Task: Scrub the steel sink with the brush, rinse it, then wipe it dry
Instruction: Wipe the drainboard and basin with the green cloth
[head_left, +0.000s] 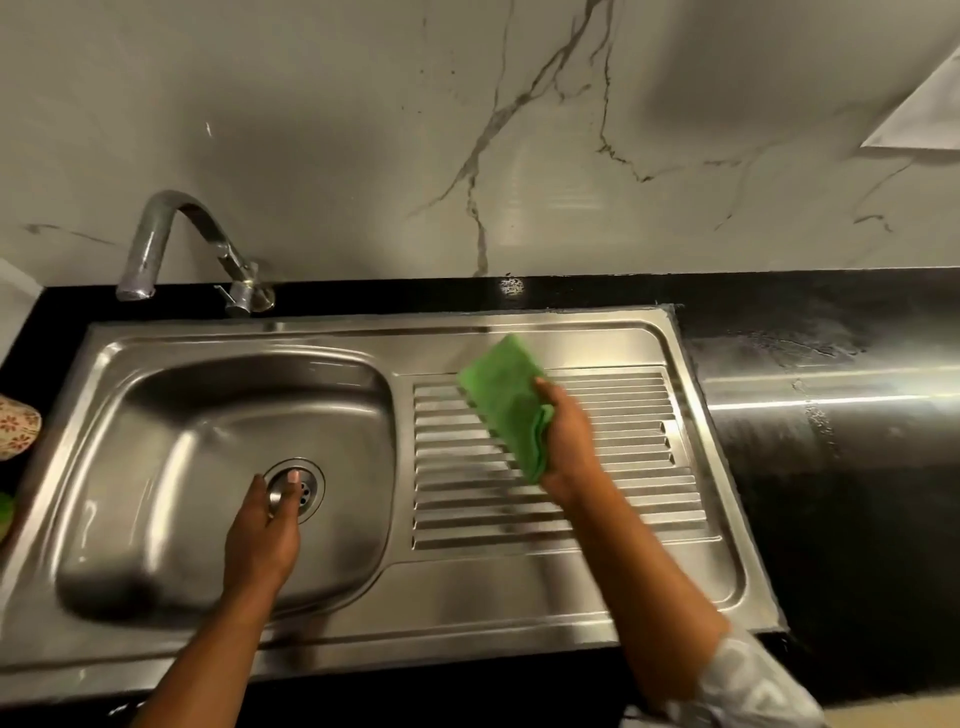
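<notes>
Cloth gripped by right hand over drainboard ridges, toward sink back edge | left hand fingers straight, empty, above drain | wiping judged best done along ridges, overlapping strokes

Wall ahead of me: a pale marble-look panel, its dark veins branching from top centre down to the counter. Counter: glossy black, running off to my right, smeared whitish near the wall, with a bright band of reflected light across it. Upper right: a white sheet against the wall. Far left: a floral-patterned object, cut off by the edge.
</notes>
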